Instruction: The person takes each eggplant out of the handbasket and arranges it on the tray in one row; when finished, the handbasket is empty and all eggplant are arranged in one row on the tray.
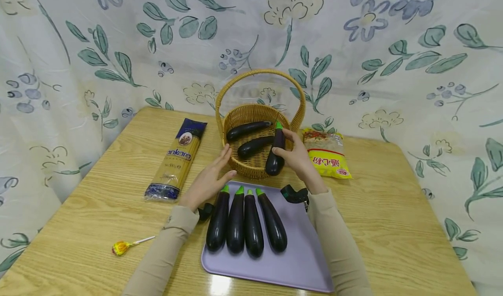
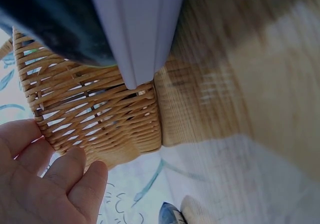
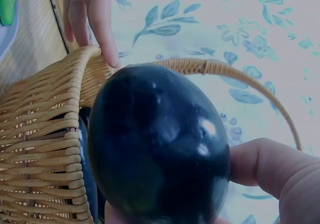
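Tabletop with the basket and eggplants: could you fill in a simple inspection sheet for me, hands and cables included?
Surface: wood-grain table.
Job's things: wicker basket holds two eggplants; lilac tray holds four eggplants, green ends toward the basket.
Clutter: pasta packet left of the basket, yellow packet right of it, lollipop left of the tray.
Left hand: touches the basket rim.
Right hand: grips another eggplant over the basket's near right side.
Cables: nothing seen.
Surroundings: flower-and-leaf-print cloth behind and beside the table.

the handle (image 1: 260,71) arches over the basket (image 1: 251,171); room beneath seems passable.
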The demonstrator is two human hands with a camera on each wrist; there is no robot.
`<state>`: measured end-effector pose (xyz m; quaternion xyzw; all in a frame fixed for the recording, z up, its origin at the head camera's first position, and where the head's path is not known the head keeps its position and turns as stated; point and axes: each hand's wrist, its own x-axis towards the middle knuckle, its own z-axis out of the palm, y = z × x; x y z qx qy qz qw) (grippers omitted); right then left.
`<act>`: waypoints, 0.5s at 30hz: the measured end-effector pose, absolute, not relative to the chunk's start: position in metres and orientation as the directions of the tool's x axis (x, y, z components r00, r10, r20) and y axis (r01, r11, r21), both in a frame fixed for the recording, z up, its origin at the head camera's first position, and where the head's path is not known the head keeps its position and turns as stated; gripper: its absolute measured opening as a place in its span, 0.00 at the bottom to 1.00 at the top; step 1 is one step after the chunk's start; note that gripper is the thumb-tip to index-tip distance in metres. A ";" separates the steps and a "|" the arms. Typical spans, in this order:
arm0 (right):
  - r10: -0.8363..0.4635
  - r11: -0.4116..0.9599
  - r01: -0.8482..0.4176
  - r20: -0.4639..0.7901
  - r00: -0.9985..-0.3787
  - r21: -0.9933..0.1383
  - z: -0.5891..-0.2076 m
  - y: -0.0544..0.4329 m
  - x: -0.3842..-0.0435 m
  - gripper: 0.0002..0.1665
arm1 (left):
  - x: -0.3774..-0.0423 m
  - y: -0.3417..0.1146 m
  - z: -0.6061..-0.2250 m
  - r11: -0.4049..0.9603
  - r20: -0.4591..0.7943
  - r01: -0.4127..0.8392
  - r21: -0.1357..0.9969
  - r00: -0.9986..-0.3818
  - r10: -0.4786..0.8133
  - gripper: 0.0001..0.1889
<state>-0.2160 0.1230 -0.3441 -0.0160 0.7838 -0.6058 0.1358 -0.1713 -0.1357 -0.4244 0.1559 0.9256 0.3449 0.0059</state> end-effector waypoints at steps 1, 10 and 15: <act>-0.195 0.260 0.136 -0.190 -0.962 -0.956 -0.345 0.124 -0.215 0.42 | -0.171 -0.136 -0.424 0.715 0.098 0.286 0.638 -0.951 0.294 0.37; -0.222 0.255 0.121 -0.180 -0.958 -0.959 -0.347 0.132 -0.206 0.41 | -0.172 -0.136 -0.425 0.709 0.100 0.292 0.642 -0.949 0.301 0.37; -0.235 0.253 0.119 -0.181 -0.955 -0.960 -0.349 0.135 -0.200 0.41 | -0.172 -0.137 -0.426 0.714 0.096 0.286 0.639 -0.951 0.295 0.38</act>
